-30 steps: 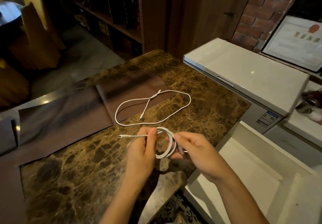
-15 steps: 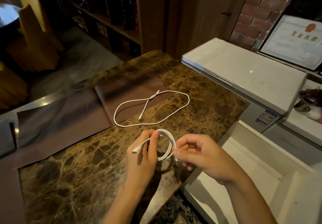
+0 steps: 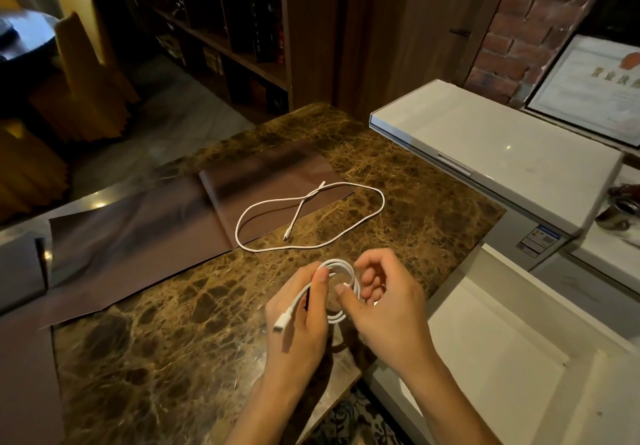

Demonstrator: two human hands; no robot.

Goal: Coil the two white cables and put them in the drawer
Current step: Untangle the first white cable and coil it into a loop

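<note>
A white cable [image 3: 337, 266] is wound into a small coil held above the marble table's near edge. My left hand [image 3: 300, 320] pinches the coil's left side, and the plug end hangs down over its palm. My right hand [image 3: 384, 302] holds the coil's right side with thumb and curled fingers. A second white cable [image 3: 375, 210] lies loose in one wide loop on the table beyond my hands, its ends crossing. The open white drawer [image 3: 485, 347] is to the right, below table level.
The brown marble table [image 3: 173, 340] carries dark brown paper sheets [image 3: 138, 236] on its left and back. A white cabinet top [image 3: 502, 146] rises at the right, with a metal cup [image 3: 616, 212] beyond. Bookshelves and a brick wall stand behind.
The free plug end has swung from sticking out left to hanging over my left palm. The coil has gained another turn, and my right hand has shifted around it.
</note>
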